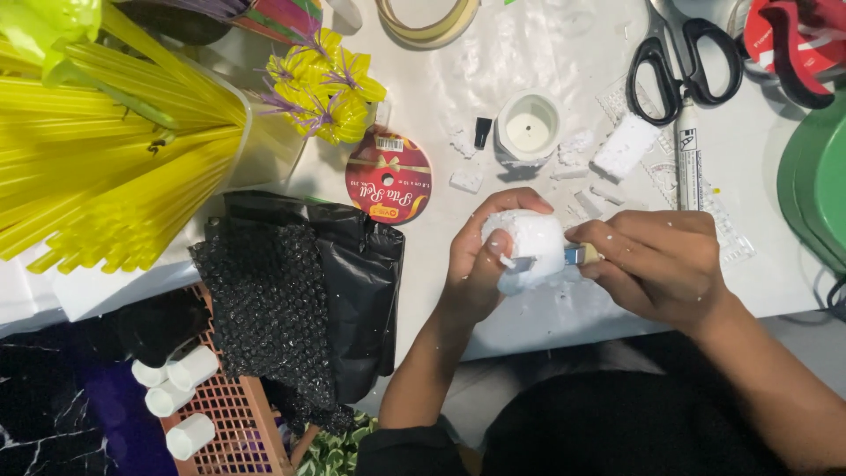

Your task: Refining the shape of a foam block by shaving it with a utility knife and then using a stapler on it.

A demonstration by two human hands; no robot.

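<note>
The left hand (480,264) is wrapped around a rounded white foam block (529,242), held just above the near edge of the white bench (529,53), while the right hand (656,264) grips a small craft knife (573,256) whose blade lies against the foam. Foam crumbs (467,181) and a rectangular foam offcut (624,146) lie scattered beyond the hands, near a white candle (527,130), black-handled scissors (674,66) and a red ribbon spool (389,183)
</note>
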